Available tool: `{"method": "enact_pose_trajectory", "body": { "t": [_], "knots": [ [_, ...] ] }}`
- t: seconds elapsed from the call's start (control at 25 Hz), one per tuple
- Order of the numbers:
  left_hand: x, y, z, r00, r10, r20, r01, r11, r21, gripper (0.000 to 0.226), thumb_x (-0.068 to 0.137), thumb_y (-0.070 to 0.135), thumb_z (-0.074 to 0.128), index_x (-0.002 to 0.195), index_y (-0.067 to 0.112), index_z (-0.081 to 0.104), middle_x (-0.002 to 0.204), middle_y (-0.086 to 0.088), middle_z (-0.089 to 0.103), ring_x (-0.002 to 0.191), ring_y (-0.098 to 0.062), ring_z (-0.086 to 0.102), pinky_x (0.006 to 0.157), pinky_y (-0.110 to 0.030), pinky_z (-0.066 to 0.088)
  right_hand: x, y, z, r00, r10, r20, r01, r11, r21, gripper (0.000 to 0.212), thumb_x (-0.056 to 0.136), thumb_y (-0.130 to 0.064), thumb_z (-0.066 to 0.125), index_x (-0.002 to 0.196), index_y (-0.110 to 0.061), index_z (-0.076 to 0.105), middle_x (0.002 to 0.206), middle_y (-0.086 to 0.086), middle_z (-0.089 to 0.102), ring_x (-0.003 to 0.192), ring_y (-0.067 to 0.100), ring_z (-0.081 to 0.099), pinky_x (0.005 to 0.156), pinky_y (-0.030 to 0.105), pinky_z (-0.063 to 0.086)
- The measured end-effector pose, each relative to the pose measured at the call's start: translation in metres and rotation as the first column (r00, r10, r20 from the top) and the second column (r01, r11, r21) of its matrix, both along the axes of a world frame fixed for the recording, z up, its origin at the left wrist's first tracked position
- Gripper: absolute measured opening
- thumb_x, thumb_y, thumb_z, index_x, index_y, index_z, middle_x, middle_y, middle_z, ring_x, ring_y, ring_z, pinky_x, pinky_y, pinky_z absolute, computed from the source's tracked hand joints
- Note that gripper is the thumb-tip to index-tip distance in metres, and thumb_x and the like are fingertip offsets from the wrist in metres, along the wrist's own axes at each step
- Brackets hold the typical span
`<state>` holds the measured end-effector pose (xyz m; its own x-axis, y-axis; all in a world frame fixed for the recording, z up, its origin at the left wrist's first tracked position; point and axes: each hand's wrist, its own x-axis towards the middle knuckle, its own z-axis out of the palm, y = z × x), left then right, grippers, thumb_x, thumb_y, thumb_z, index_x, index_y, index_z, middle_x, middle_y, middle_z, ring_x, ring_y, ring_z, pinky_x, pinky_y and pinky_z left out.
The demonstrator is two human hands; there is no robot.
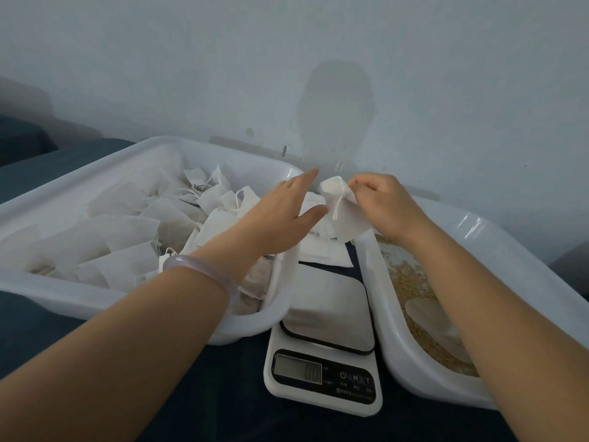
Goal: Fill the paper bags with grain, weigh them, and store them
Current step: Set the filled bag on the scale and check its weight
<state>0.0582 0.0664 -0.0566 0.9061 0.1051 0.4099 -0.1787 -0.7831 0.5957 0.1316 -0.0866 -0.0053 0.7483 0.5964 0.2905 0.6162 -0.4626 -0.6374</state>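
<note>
The paper bag (345,218) is pinched at its mouth by the right hand (387,205), past the scale (325,317)'s far edge. The left hand (280,215) is spread flat, empty. Bag judged light, limp, tearable: to be gripped at the mouth.

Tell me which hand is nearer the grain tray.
Right. The right hand is at the grain tray's far end; the left hand is over the bag tray.

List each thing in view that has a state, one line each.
paper bag: held up, drawstring dangling.
right hand: pinching the paper bag.
left hand: open, fingers straight, reaching toward the paper bag.
scale: platform bare, display digits unreadable.
left tray: full of heaped bags.
right tray: holds loose grain and a scoop.
flat bags: stacked behind the scale.
</note>
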Motion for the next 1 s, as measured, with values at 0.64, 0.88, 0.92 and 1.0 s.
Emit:
{"method": "enact_pose_trajectory", "body": {
  "t": [0.64, 0.88, 0.92, 1.0],
  "knots": [
    [-0.009, -0.016, 0.010, 0.993, -0.079, 0.092, 0.096, 0.978, -0.187, 0.008, 0.082, 0.016, 0.057, 0.075, 0.011, 0.057, 0.068, 0.008, 0.060, 0.062, -0.001, 0.053, 0.061, -0.018, 0.042, 0.004, -0.044, -0.030, 0.972, 0.050, -0.230, 0.016, 0.961, 0.278, 0.023, 0.087, -0.025, 0.065, 0.085, -0.003, 0.068, 0.091, 0.017, 0.068, 0.077, 0.018, 0.062, 0.072, 0.033, 0.050],
    [-0.009, -0.017, 0.012, 0.991, -0.106, 0.086, 0.128, 0.943, -0.308, 0.022, 0.090, 0.033, 0.051, 0.077, 0.021, 0.063, 0.070, 0.003, 0.059, 0.069, -0.010, 0.051, 0.067, -0.028, 0.041, 0.001, -0.044, -0.033, 0.967, 0.110, -0.229, -0.023, 0.936, 0.352, 0.006, 0.082, -0.018, 0.070, 0.078, -0.016, 0.073, 0.081, 0.009, 0.072, 0.071, 0.015, 0.067, 0.069, 0.034, 0.056],
    [-0.008, -0.018, 0.012, 0.994, -0.059, 0.089, 0.081, 0.958, -0.273, 0.022, 0.093, 0.029, 0.054, 0.071, 0.027, 0.061, 0.064, 0.008, 0.057, 0.063, -0.007, 0.049, 0.063, -0.026, 0.040, 0.000, -0.044, -0.033, 0.961, 0.131, -0.244, -0.028, 0.923, 0.385, 0.007, 0.080, -0.015, 0.072, 0.077, -0.022, 0.074, 0.080, 0.005, 0.073, 0.072, 0.014, 0.068, 0.068, 0.030, 0.057],
    [-0.004, -0.017, 0.011, 0.995, 0.015, 0.094, 0.010, 0.965, -0.262, 0.026, 0.092, 0.020, 0.058, 0.068, 0.029, 0.060, 0.062, 0.005, 0.059, 0.060, -0.010, 0.049, 0.063, -0.029, 0.043, 0.001, -0.045, -0.032, 0.940, 0.161, -0.300, -0.016, 0.902, 0.432, 0.015, 0.068, -0.015, 0.079, 0.076, -0.026, 0.074, 0.082, 0.001, 0.074, 0.075, 0.016, 0.070, 0.069, 0.029, 0.058]
  ]
}}
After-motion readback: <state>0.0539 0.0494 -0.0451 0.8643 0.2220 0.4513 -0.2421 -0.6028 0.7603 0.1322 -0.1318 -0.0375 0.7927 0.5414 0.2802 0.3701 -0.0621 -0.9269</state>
